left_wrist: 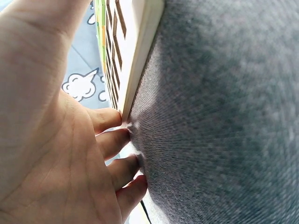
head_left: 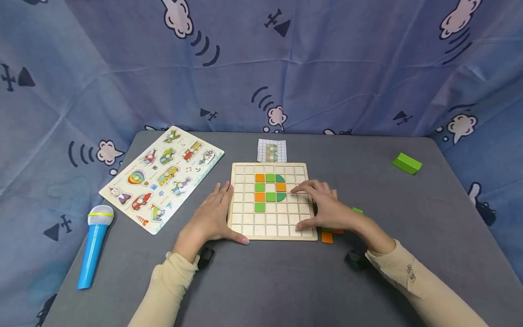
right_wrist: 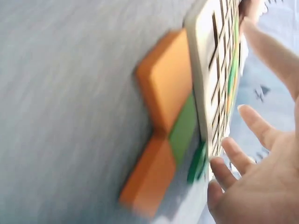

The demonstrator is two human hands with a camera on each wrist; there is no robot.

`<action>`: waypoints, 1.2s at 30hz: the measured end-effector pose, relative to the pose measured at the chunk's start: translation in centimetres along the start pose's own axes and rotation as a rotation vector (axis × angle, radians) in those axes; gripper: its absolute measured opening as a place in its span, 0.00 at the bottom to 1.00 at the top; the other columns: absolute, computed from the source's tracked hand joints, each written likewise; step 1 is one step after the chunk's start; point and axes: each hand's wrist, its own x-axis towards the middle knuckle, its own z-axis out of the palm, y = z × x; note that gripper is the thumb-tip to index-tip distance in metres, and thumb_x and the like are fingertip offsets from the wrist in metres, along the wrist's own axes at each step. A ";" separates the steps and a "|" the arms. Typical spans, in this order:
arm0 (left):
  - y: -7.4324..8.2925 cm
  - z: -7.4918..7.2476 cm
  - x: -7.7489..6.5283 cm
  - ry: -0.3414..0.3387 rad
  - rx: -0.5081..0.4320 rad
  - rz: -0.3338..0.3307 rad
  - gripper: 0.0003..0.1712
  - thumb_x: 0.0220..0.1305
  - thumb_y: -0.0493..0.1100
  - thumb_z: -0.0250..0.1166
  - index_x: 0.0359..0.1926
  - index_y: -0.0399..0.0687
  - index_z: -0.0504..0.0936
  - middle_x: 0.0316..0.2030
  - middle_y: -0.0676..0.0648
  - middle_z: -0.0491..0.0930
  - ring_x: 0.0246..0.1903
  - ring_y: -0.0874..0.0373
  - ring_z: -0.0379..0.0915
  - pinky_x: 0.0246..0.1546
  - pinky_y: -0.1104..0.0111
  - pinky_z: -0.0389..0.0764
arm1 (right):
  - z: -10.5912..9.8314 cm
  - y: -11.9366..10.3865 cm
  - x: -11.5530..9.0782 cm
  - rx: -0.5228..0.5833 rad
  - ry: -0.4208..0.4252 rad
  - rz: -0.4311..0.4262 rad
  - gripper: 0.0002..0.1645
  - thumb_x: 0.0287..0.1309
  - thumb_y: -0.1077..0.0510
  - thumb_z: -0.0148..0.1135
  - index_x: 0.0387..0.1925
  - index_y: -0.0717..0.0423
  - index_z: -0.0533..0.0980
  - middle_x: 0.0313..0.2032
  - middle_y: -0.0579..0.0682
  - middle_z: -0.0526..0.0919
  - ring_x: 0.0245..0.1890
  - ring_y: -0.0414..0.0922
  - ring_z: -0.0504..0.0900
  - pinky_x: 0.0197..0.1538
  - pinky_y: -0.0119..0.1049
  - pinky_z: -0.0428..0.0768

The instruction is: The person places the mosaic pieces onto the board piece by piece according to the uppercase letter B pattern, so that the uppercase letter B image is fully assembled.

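A wooden grid board (head_left: pixel 271 219) lies flat on the grey table, with orange, light green and dark green tiles (head_left: pixel 270 196) set in its upper middle cells. My left hand (head_left: pixel 213 213) rests along the board's left edge, fingers touching the side and thumb by the front edge. Over the right part of the board, my right hand (head_left: pixel 328 210) is spread with thumb and fingers apart, holding nothing. Beside the board's right edge, partly under that hand, lie loose pieces: an orange tile (right_wrist: pixel 170 70), a green tile (right_wrist: pixel 183 128) and a dark green piece (right_wrist: pixel 197 163).
Behind the board lies a small printed card (head_left: pixel 278 151) with a coloured grid pattern. A picture puzzle board (head_left: pixel 185 179) and a blue toy microphone (head_left: pixel 92 254) are at the left. A green block (head_left: pixel 407 163) sits far right. Patterned blue cloth (head_left: pixel 327 68) hangs behind the table.
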 end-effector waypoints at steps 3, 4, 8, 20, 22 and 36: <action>0.0 0.0 0.0 0.001 -0.005 0.000 0.92 0.35 0.74 0.86 0.85 0.35 0.41 0.86 0.36 0.40 0.86 0.38 0.33 0.85 0.47 0.50 | -1.1 1.2 -1.2 0.001 -0.020 0.025 0.58 0.43 0.41 0.88 0.74 0.46 0.69 0.76 0.61 0.60 0.69 0.64 0.58 0.55 0.60 0.57; 0.0 0.1 0.0 0.000 -0.005 0.000 0.92 0.35 0.74 0.86 0.85 0.35 0.41 0.86 0.36 0.40 0.86 0.39 0.33 0.85 0.47 0.49 | -1.6 1.5 -1.6 0.005 -0.031 0.035 0.59 0.43 0.41 0.88 0.75 0.46 0.68 0.76 0.62 0.59 0.70 0.66 0.57 0.56 0.63 0.58; -0.1 0.2 0.1 -0.001 -0.001 0.005 0.92 0.35 0.74 0.86 0.85 0.36 0.40 0.86 0.37 0.39 0.86 0.39 0.32 0.86 0.48 0.49 | -3.3 2.8 -3.3 0.020 -0.085 0.086 0.66 0.41 0.40 0.89 0.78 0.47 0.64 0.77 0.64 0.57 0.71 0.69 0.56 0.60 0.74 0.58; -0.4 0.3 0.3 0.002 0.002 0.004 0.93 0.34 0.75 0.86 0.85 0.35 0.40 0.86 0.36 0.39 0.86 0.39 0.32 0.86 0.48 0.49 | -6.4 5.8 -6.8 0.082 -0.161 0.189 0.62 0.45 0.45 0.88 0.78 0.46 0.63 0.72 0.63 0.60 0.68 0.67 0.65 0.60 0.75 0.71; -0.4 0.3 0.3 0.000 -0.002 0.005 0.93 0.34 0.75 0.85 0.85 0.35 0.40 0.86 0.36 0.39 0.86 0.39 0.31 0.86 0.48 0.49 | -6.5 6.2 -7.3 0.095 -0.149 0.177 0.57 0.46 0.46 0.87 0.75 0.48 0.67 0.69 0.62 0.63 0.66 0.65 0.67 0.60 0.72 0.72; -0.2 0.2 0.1 0.000 -0.008 0.005 0.92 0.35 0.75 0.85 0.85 0.35 0.40 0.86 0.37 0.38 0.86 0.39 0.31 0.86 0.49 0.48 | -5.1 7.8 -8.0 0.080 -0.022 0.088 0.21 0.48 0.58 0.85 0.42 0.45 0.84 0.59 0.59 0.70 0.60 0.59 0.62 0.58 0.66 0.68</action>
